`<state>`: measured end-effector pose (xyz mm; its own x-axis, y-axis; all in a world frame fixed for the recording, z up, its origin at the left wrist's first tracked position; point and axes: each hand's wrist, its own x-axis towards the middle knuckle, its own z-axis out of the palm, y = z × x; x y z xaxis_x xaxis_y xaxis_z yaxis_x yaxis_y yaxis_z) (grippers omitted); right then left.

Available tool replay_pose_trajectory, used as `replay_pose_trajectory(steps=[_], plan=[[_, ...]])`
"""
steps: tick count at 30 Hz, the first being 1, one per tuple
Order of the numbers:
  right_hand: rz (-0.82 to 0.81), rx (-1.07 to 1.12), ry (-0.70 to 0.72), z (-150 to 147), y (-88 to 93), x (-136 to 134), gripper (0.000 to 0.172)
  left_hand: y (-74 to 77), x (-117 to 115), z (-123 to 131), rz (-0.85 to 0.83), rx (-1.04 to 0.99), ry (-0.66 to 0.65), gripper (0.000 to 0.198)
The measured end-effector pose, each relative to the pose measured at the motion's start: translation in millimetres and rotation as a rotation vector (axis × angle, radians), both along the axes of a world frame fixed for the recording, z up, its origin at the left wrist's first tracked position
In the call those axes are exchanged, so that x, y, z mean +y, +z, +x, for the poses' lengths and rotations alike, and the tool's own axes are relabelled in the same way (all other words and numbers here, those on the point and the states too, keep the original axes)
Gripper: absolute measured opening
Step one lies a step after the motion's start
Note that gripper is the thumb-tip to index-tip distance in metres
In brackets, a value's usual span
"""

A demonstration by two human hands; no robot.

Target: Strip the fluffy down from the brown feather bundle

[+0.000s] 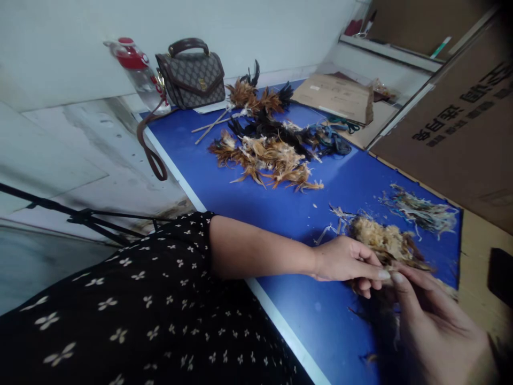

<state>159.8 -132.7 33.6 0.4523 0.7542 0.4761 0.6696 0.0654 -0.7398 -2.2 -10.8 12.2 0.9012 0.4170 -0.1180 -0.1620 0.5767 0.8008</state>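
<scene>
My left hand (347,262) lies on the blue table (280,214), its fingers pinched on a bunch of tan and brown feathers (387,243). My right hand (433,321) comes in from the lower right, and its fingertips meet the left hand's at the same bunch. Dark feathers hang below the two hands, partly hidden. My left arm wears a black sleeve with small white flowers (140,310).
A large heap of brown, orange and black feathers (268,144) with thin sticks lies farther back. A pale frayed clump (420,211) lies at the right. A patterned handbag (191,75) and a bottle (140,75) stand at the wall. Cardboard boxes (457,128) border the right side.
</scene>
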Motion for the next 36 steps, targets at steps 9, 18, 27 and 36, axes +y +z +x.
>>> replay_pose_trajectory(steps=[9,18,27,36], plan=[[0.131,-0.218,0.133,-10.3,0.0,6.0,0.012,5.6,-2.0,-2.4,-0.035,0.008,0.078,0.054],[0.112,-0.187,0.186,-4.7,-1.2,-1.0,0.025,8.3,1.5,-2.2,-0.009,0.044,0.044,0.047],[0.126,-0.232,0.234,-6.4,-2.1,3.4,0.031,2.7,2.4,-2.0,-0.006,0.008,0.037,0.051],[0.118,-0.232,0.225,-4.1,-3.9,1.8,0.036,10.4,1.7,-6.5,0.021,0.053,0.025,0.043]])
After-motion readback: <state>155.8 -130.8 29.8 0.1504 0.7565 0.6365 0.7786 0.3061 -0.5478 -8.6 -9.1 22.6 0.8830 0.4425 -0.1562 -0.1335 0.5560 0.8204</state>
